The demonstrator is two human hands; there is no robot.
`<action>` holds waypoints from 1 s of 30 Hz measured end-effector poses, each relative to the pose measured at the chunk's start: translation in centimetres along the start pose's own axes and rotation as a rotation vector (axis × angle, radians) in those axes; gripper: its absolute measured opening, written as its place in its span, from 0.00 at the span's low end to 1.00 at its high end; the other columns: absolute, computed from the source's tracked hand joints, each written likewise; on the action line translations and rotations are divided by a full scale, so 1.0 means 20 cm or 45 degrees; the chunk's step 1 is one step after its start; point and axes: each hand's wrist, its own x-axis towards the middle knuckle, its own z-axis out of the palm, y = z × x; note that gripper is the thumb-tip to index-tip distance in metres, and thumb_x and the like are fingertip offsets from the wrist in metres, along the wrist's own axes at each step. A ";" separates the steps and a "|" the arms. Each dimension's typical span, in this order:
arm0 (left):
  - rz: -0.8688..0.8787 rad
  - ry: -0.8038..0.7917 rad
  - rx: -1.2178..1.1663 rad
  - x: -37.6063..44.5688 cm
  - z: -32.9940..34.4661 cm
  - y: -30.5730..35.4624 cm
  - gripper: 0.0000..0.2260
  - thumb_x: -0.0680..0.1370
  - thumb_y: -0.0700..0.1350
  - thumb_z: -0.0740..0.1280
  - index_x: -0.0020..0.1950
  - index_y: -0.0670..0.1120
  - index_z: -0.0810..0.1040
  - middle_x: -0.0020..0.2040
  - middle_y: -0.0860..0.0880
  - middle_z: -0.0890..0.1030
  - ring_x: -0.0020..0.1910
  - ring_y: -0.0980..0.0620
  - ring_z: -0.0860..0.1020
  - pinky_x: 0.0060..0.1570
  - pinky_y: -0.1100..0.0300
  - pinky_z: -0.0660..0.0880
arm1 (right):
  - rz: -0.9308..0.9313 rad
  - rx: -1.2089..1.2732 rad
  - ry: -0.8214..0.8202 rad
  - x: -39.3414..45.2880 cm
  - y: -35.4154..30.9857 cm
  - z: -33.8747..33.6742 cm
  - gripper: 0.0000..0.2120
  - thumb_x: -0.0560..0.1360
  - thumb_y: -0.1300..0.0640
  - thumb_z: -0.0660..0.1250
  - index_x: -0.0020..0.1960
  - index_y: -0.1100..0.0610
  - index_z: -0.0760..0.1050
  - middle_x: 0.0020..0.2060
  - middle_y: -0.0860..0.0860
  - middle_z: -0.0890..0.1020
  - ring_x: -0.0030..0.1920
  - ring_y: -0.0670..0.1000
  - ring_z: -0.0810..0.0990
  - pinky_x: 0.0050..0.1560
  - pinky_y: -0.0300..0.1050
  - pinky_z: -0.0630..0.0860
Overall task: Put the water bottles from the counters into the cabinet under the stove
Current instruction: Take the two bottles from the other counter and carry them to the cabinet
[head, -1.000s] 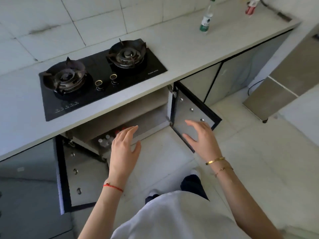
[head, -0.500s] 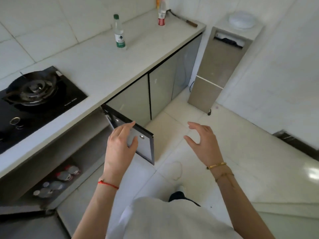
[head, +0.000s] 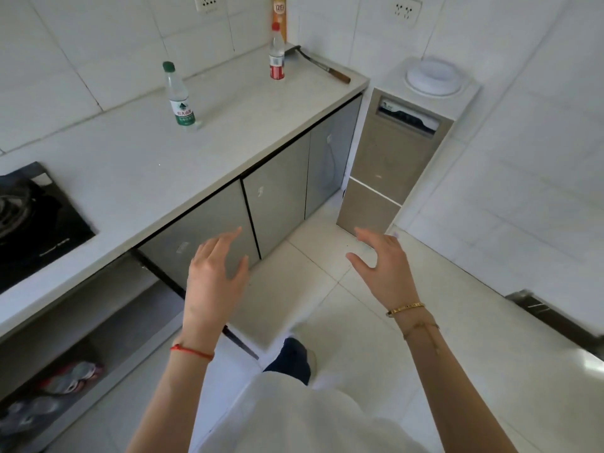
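**Both hands empty, two bottles upright on the counter**

Nearest: white garment [head: 294, 416] at bottom, one dark trouser leg [head: 289, 358] over pale floor tiles [head: 457, 322].

Left hand [head: 212, 276] raised in front of the grey cabinet doors, fingers loosely spread and nearly straight, thumb apart, holding nothing and touching nothing; red cord [head: 192, 352] round the wrist. Right hand [head: 384, 266] raised over the floor, fingers gently curved, thumb out to the side, likewise empty and in contact with nothing; gold bangle [head: 405, 309] and thin chain on the wrist.

Lower left: open cabinet [head: 108, 325] under the stove, door [head: 183, 289] swung outward, blurred bottle caps [head: 68, 377] on the shelf inside.

Farther: black stove [head: 36, 220] at the left edge of the white counter [head: 163, 168]. Green-capped bottle [head: 179, 98] standing upright mid-counter, well apart from both hands. Red-capped bottle [head: 276, 55] upright near the far corner, just in front of an orange can [head: 280, 14] against the wall, beside a wooden-handled utensil [head: 322, 68]. Beyond the counter end: beige water dispenser [head: 392, 158] against the tiled wall.
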 end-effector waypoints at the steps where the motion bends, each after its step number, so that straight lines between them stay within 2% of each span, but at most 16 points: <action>1: -0.012 0.004 0.005 0.06 0.03 0.00 0.19 0.75 0.38 0.70 0.66 0.43 0.76 0.57 0.45 0.80 0.58 0.44 0.77 0.60 0.52 0.74 | -0.005 0.000 -0.008 0.08 0.03 0.01 0.20 0.75 0.53 0.70 0.66 0.54 0.73 0.58 0.48 0.80 0.61 0.48 0.73 0.59 0.21 0.56; 3: -0.032 0.007 0.012 0.19 0.10 -0.01 0.19 0.75 0.39 0.70 0.66 0.43 0.76 0.58 0.44 0.80 0.59 0.44 0.77 0.59 0.53 0.74 | -0.018 0.000 -0.016 0.25 0.08 0.04 0.20 0.75 0.53 0.69 0.66 0.54 0.72 0.58 0.47 0.80 0.61 0.48 0.72 0.59 0.33 0.63; 5: -0.051 0.015 0.015 0.34 0.17 -0.04 0.19 0.75 0.39 0.70 0.66 0.43 0.75 0.58 0.44 0.80 0.59 0.44 0.77 0.59 0.54 0.74 | -0.051 -0.003 -0.026 0.44 0.12 0.07 0.21 0.75 0.53 0.69 0.66 0.54 0.72 0.57 0.48 0.79 0.61 0.49 0.72 0.60 0.39 0.66; 7: -0.067 0.028 0.017 0.51 0.24 -0.06 0.19 0.75 0.39 0.70 0.66 0.44 0.75 0.59 0.45 0.80 0.60 0.45 0.77 0.60 0.53 0.74 | -0.086 -0.001 -0.042 0.66 0.15 0.11 0.21 0.75 0.53 0.70 0.66 0.54 0.72 0.57 0.48 0.79 0.60 0.50 0.73 0.59 0.38 0.66; 9: -0.102 0.054 -0.006 0.69 0.30 -0.09 0.19 0.75 0.38 0.69 0.66 0.45 0.75 0.60 0.47 0.79 0.61 0.47 0.76 0.62 0.57 0.72 | -0.109 0.005 -0.056 0.89 0.15 0.14 0.21 0.75 0.53 0.70 0.66 0.54 0.73 0.57 0.47 0.79 0.60 0.49 0.73 0.58 0.36 0.64; 13: -0.153 0.119 -0.022 1.09 0.38 -0.13 0.20 0.75 0.37 0.69 0.66 0.45 0.75 0.61 0.48 0.79 0.63 0.48 0.75 0.63 0.61 0.68 | -0.184 0.036 -0.098 1.38 0.11 0.19 0.21 0.74 0.53 0.70 0.66 0.54 0.73 0.56 0.49 0.80 0.60 0.50 0.73 0.62 0.43 0.68; 17: -0.158 0.190 0.035 1.46 0.44 -0.18 0.20 0.75 0.36 0.69 0.66 0.44 0.75 0.61 0.47 0.79 0.63 0.47 0.75 0.63 0.62 0.68 | -0.277 0.055 -0.131 1.84 0.04 0.27 0.21 0.74 0.52 0.70 0.66 0.54 0.73 0.56 0.49 0.80 0.60 0.51 0.74 0.61 0.43 0.69; 19: -0.195 0.217 0.039 1.60 0.45 -0.20 0.20 0.74 0.36 0.70 0.66 0.44 0.76 0.61 0.47 0.79 0.62 0.48 0.75 0.62 0.63 0.67 | -0.316 0.061 -0.148 2.03 0.02 0.31 0.21 0.74 0.52 0.70 0.66 0.54 0.72 0.57 0.49 0.80 0.61 0.51 0.74 0.62 0.42 0.68; 22: -0.244 0.245 0.078 1.79 0.47 -0.23 0.20 0.74 0.37 0.70 0.66 0.45 0.76 0.61 0.48 0.79 0.62 0.49 0.74 0.62 0.66 0.66 | -0.366 0.063 -0.189 2.28 -0.02 0.37 0.21 0.75 0.52 0.69 0.67 0.55 0.72 0.57 0.49 0.80 0.61 0.52 0.74 0.62 0.33 0.61; 24: -0.266 0.266 0.114 1.90 0.48 -0.27 0.20 0.74 0.37 0.70 0.66 0.46 0.76 0.61 0.48 0.79 0.62 0.49 0.75 0.62 0.68 0.64 | -0.394 0.079 -0.216 2.43 -0.05 0.42 0.21 0.75 0.53 0.69 0.67 0.54 0.72 0.56 0.49 0.80 0.61 0.52 0.73 0.61 0.34 0.61; 30: -0.359 0.369 0.185 2.20 0.54 -0.34 0.20 0.74 0.37 0.70 0.66 0.46 0.76 0.61 0.47 0.79 0.63 0.47 0.75 0.62 0.62 0.67 | -0.500 0.122 -0.294 2.85 -0.09 0.55 0.22 0.75 0.53 0.69 0.67 0.53 0.71 0.57 0.48 0.79 0.61 0.50 0.71 0.60 0.37 0.64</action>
